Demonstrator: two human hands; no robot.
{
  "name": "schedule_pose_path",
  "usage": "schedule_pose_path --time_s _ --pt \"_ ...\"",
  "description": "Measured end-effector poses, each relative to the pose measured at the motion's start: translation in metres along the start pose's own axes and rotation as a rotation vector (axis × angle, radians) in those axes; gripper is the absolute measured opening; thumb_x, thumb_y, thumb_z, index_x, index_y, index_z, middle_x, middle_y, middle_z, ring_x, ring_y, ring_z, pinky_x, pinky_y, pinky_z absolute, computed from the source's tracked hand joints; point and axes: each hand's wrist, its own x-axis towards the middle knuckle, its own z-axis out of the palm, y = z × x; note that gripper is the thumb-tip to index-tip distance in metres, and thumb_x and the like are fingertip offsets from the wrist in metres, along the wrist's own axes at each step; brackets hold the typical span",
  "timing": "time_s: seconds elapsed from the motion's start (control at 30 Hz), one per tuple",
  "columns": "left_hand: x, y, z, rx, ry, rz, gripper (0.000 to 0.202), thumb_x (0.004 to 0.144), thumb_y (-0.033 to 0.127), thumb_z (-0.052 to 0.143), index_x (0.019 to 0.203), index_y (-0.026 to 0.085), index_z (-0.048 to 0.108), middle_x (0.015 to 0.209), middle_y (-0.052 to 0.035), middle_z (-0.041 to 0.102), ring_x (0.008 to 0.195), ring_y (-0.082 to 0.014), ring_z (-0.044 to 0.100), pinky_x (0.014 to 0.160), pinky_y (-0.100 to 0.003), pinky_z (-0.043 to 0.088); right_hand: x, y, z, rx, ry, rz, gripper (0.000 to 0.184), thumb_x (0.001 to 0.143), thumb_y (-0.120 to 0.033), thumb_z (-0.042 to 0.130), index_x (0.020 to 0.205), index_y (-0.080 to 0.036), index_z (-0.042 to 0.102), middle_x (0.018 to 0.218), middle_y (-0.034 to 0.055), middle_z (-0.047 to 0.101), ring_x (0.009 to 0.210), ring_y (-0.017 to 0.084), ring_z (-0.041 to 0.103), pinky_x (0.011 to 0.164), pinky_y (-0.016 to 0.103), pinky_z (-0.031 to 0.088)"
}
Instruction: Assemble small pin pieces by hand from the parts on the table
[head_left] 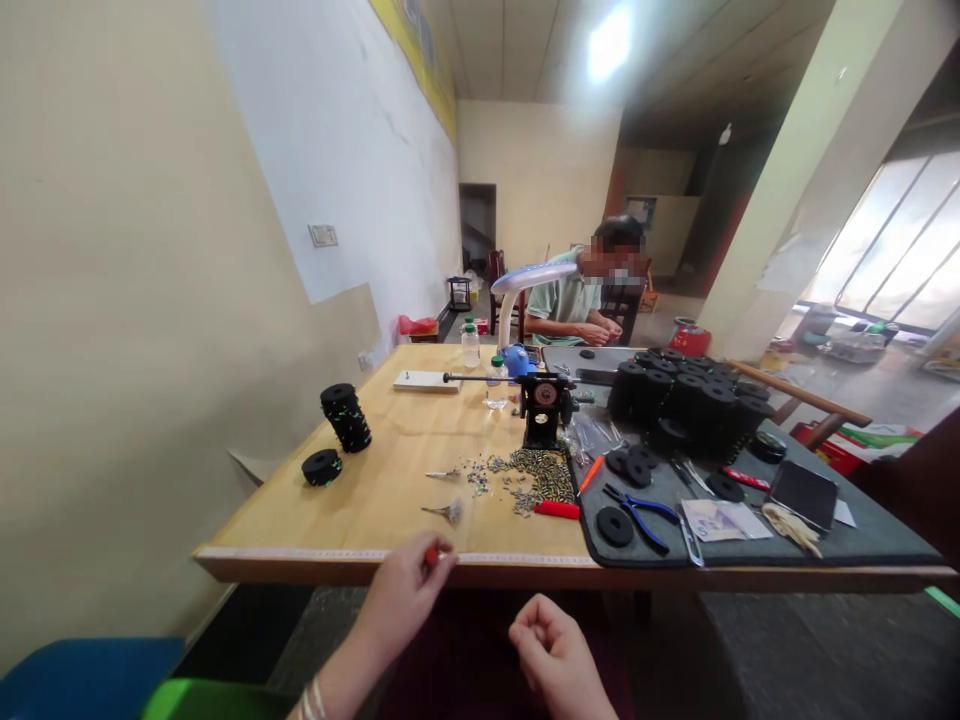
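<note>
My left hand (405,590) is at the table's front edge, its fingers closed round a small orange-red piece (431,555) whose kind I cannot make out. Lower and to the right, my right hand (551,650) is curled with its fingertips pressed together in front of the table. Whatever it pinches, if anything, is too small to see. Just beyond my left hand lie two thin pointed tools with flared ends, one of them a grey one (452,512). A pile of small metal parts (546,475) spreads behind a red handle (557,510).
A black winding device (541,405) with a long rod stands mid-table. Black spools (349,420) are stacked at left; many more spools (675,395) stand on the grey mat (862,545). Blue pliers (643,515), a banknote (721,520) and a lamp (525,278) are there. A person (566,310) sits opposite.
</note>
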Motion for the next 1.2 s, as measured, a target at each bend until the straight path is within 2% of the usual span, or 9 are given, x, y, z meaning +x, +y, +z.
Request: schedule_pose_path --time_s 0.1,0.2,0.27,0.43,0.57,0.7,0.83,1.07,1.2 --pt "0.025 -0.027 -0.025 0.288 0.071 -0.054 0.021 0.086 0.034 0.05 0.091 0.018 0.063 0.083 -0.008 0.068 0.076 -0.0251 0.064 0.07 -0.033 0.047 0.004 0.01 -0.006 0.129 0.036 -0.004 0.051 0.066 -0.067 0.068 0.064 -0.022 0.042 0.039 -0.0141 0.028 0.035 0.004 0.019 0.037 0.018 0.013" --pt "0.041 -0.048 -0.038 0.526 0.038 -0.069 0.022 0.088 0.027 0.043 0.097 0.016 0.06 0.098 -0.0125 0.067 0.089 -0.0277 0.065 0.079 -0.037 0.048 0.008 0.021 -0.008 0.213 0.07 -0.006 0.057 0.061 -0.073 0.068 0.065 -0.023 0.041 0.038 -0.015 0.026 0.033 0.003 0.016 0.035 0.018 0.011" --pt "0.047 -0.056 -0.041 0.577 0.012 -0.063 0.023 0.088 0.024 0.045 0.1 0.014 0.06 0.101 -0.0138 0.067 0.095 -0.028 0.064 0.083 -0.038 0.048 0.01 0.024 -0.008 0.249 0.08 0.004 0.059 0.059 -0.075 0.068 0.065 -0.023 0.041 0.036 -0.0154 0.026 0.031 0.003 0.015 0.034 0.018 0.01" --pt "0.054 -0.058 -0.042 0.604 -0.02 -0.029 0.033 0.084 0.018 0.05 0.116 0.013 0.059 0.119 -0.0134 0.065 0.111 -0.0249 0.06 0.096 -0.034 0.045 0.009 0.021 -0.008 0.315 0.074 0.047 0.06 0.056 -0.073 0.072 0.065 -0.023 0.041 0.033 -0.0156 0.027 0.031 0.002 0.015 0.034 0.017 0.008" --pt "0.055 -0.044 -0.044 0.658 0.021 -0.041 0.039 0.082 0.016 0.053 0.121 0.012 0.059 0.132 -0.0176 0.058 0.119 -0.0313 0.054 0.099 -0.043 0.043 0.008 0.02 -0.01 0.378 0.087 0.074 0.062 0.052 -0.072 0.076 0.065 -0.022 0.04 0.032 -0.0163 0.026 0.031 0.001 0.014 0.034 0.016 0.007" --pt "0.055 -0.018 -0.038 0.673 0.112 0.063 0.029 0.084 0.014 0.051 0.109 0.015 0.066 0.124 -0.0155 0.063 0.116 -0.0322 0.054 0.097 -0.046 0.044 0.007 0.018 -0.01 0.361 0.088 0.098 0.061 0.053 -0.071 0.075 0.067 -0.022 0.043 0.031 -0.0151 0.03 0.03 0.002 0.015 0.032 0.015 0.009" --pt "0.067 -0.003 -0.026 0.56 0.045 0.148 0.028 0.085 0.01 0.049 0.107 0.017 0.065 0.11 -0.0106 0.069 0.107 -0.0252 0.058 0.096 -0.037 0.044 0.006 0.017 -0.011 0.308 0.069 0.147 0.062 0.053 -0.075 0.072 0.07 -0.022 0.044 0.033 -0.0127 0.038 0.03 0.002 0.019 0.032 0.014 0.012" --pt "0.12 -0.018 -0.004 0.526 -0.018 0.061 0.04 0.076 -0.002 0.051 0.111 0.013 0.063 0.106 -0.0131 0.069 0.106 -0.0255 0.059 0.092 -0.035 0.042 0.009 0.026 -0.015 0.261 0.014 0.088 0.058 0.061 -0.073 0.07 0.072 -0.021 0.046 0.04 -0.0068 0.054 0.029 0.002 0.026 0.034 0.014 0.014" --pt "0.134 -0.026 0.003 0.449 -0.057 0.046 0.029 0.076 -0.001 0.051 0.095 0.013 0.068 0.093 -0.0132 0.071 0.094 -0.026 0.063 0.084 -0.035 0.044 0.007 0.025 -0.016 0.274 0.009 0.055 0.054 0.063 -0.069 0.071 0.072 -0.021 0.048 0.049 -0.0041 0.06 0.03 0.002 0.029 0.033 0.014 0.016"
